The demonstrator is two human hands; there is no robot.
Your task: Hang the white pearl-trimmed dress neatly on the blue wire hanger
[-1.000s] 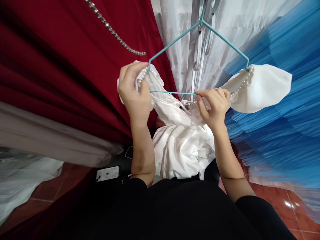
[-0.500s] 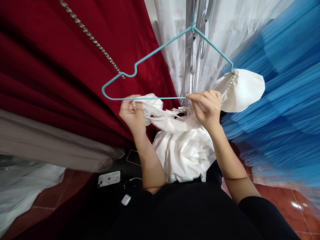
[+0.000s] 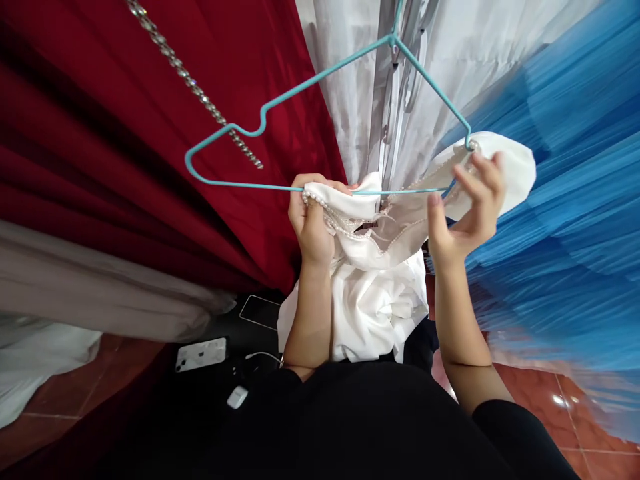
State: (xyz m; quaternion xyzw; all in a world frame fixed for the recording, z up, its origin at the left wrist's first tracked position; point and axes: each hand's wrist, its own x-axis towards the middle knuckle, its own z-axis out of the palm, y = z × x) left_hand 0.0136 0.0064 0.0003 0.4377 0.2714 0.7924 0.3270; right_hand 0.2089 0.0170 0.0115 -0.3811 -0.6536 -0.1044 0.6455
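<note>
A light-blue hanger (image 3: 325,77) hangs before me, its right notch inside the pearl-edged part of a white dress (image 3: 377,303). My left hand (image 3: 315,227) is closed on the dress's other pearl-trimmed edge, by the middle of the hanger's lower bar. The cloth there overlaps the bar. Around the right end of that bar my right hand (image 3: 470,207) has its fingers spread and curved, close to the pearl trim. Whether its fingertips touch the cloth I cannot tell. Most of the dress lies bunched below, against my black top.
Red fabric with a rhinestone chain (image 3: 195,87) hangs on the left, blue ruffled tulle (image 3: 565,220) on the right. White drapes (image 3: 345,87) and metal poles stand behind. A phone (image 3: 201,354) and a small white case (image 3: 237,397) lie on a black surface at lower left.
My left hand has moved right along the lower bar with the dress edge. My right hand has let go of the bar and shifted right, its fingers opening. The hanger's left end has swung outward.
</note>
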